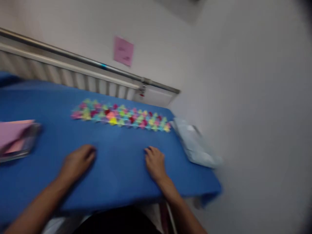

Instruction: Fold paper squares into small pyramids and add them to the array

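Observation:
My left hand (79, 161) rests on the blue tablecloth (117, 169), its fingers loosely curled in with nothing seen in them. To the right, my right hand (155, 161) also lies on the cloth, fingers bent inward, and no object shows in it. Beyond both hands, several rows of small folded paper pieces (122, 116) in many colours stand close together. They look star-like or pointed, though blur hides their exact shape. Neither hand touches them.
Pink and purple paper sheets (14, 135) lie in a clear tray (32, 139) at the left. A pale plastic bag (198, 146) sits at the table's right edge against the wall. A radiator (80, 79) with a pipe (73, 58) runs behind, below a pink note (123, 51).

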Tool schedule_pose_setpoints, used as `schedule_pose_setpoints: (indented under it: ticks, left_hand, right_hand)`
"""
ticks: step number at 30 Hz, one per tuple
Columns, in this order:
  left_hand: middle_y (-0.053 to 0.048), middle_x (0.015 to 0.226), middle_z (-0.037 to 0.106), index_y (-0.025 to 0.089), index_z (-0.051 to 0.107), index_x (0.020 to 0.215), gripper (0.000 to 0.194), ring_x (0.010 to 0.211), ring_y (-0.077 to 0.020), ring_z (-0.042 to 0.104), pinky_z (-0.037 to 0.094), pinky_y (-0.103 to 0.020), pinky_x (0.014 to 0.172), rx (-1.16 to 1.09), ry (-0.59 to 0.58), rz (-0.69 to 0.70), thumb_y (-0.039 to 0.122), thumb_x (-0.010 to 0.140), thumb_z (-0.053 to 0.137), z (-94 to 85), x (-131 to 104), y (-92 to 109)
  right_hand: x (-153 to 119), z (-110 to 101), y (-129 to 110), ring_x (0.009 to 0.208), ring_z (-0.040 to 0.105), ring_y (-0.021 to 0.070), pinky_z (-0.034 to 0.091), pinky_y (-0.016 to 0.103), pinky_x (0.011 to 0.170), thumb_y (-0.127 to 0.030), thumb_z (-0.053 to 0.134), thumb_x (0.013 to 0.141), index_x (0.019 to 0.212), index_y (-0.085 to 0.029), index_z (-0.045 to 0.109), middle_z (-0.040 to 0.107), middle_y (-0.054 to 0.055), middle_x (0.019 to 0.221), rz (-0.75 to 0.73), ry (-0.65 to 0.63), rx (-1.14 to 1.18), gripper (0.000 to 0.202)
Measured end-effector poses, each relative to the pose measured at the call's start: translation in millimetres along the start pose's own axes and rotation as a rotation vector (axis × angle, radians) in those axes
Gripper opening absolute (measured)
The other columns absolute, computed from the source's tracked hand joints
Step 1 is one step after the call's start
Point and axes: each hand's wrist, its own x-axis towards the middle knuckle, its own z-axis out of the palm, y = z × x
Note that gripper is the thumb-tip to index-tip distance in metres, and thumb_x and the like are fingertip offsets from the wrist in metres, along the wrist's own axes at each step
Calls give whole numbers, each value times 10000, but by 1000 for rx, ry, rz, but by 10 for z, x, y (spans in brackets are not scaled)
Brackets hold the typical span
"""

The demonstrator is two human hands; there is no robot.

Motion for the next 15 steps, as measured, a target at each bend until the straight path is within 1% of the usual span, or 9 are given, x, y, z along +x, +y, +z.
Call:
schedule_pose_setpoints:
  ticks: [1, 2, 3, 5, 7, 10, 12, 13, 15]
  left_hand:
    - [-4, 941, 686, 196, 585, 931, 184, 887, -185, 611, 433, -285, 801, 32, 12, 20, 222, 890, 408, -51, -39, 109]
    - [-21, 946, 689, 198, 600, 902, 166, 896, -182, 614, 435, -277, 807, 74, 26, 11, 189, 877, 435, -75, -55, 182]
    - [-34, 950, 691, 201, 613, 883, 157, 906, -180, 616, 439, -270, 811, 114, 35, 7, 168, 867, 460, -78, -55, 213]
    - [-36, 954, 691, 212, 634, 897, 150, 922, -175, 616, 446, -258, 823, 175, 54, 19, 178, 874, 491, -57, -54, 176]
    - [-34, 954, 687, 219, 646, 903, 141, 915, -172, 616, 458, -251, 814, 210, 85, 35, 194, 878, 509, -40, -119, 112]
    - [-30, 926, 685, 217, 651, 892, 130, 879, -165, 621, 477, -248, 801, 212, 150, 59, 170, 862, 534, -87, -323, 59]
    - [-29, 963, 689, 217, 647, 941, 167, 896, -158, 625, 483, -248, 825, 202, 224, 50, 132, 851, 535, -226, -476, -19]
    - [-35, 1011, 689, 216, 641, 987, 210, 948, -163, 622, 477, -256, 867, 199, 273, 34, 109, 844, 532, -339, -553, -85]
    - [-59, 1132, 668, 199, 623, 1047, 253, 1079, -188, 591, 436, -312, 977, 192, 387, -14, 91, 868, 480, -638, -706, -258]
  right_hand:
    - [12, 22, 36, 1192, 550, 249, 397, 419, 1010, -238, 391, 913, 1191, -220, 663, 630, 112, 1281, -2, 23, 2, 389]
    - [41, 71, 83, 1162, 575, 262, 415, 435, 988, -256, 370, 902, 1149, -217, 686, 648, 125, 1249, -10, 65, 3, 404]
    - [85, 146, 134, 1140, 591, 277, 429, 458, 964, -294, 356, 894, 1121, -232, 700, 658, 126, 1231, -31, 112, 10, 416]
    - [188, 332, 226, 1068, 629, 299, 466, 484, 887, -369, 367, 856, 1048, -286, 720, 685, 111, 1172, -60, 204, 43, 411]
    - [244, 473, 291, 1037, 645, 312, 486, 499, 833, -422, 387, 816, 991, -331, 727, 702, 95, 1126, -78, 260, 73, 393]
    - [226, 523, 352, 978, 666, 321, 505, 505, 783, -457, 388, 781, 922, -353, 733, 722, 92, 1057, -86, 274, 81, 387]
    - [205, 491, 357, 966, 671, 315, 510, 495, 775, -446, 379, 785, 906, -353, 737, 728, 89, 1038, -82, 283, 71, 389]
    - [196, 464, 344, 968, 672, 310, 510, 488, 782, -432, 376, 794, 912, -342, 740, 728, 90, 1041, -81, 288, 63, 392]
    - [157, 382, 287, 986, 668, 296, 502, 470, 831, -383, 372, 826, 952, -297, 745, 722, 101, 1071, -87, 297, 38, 403]
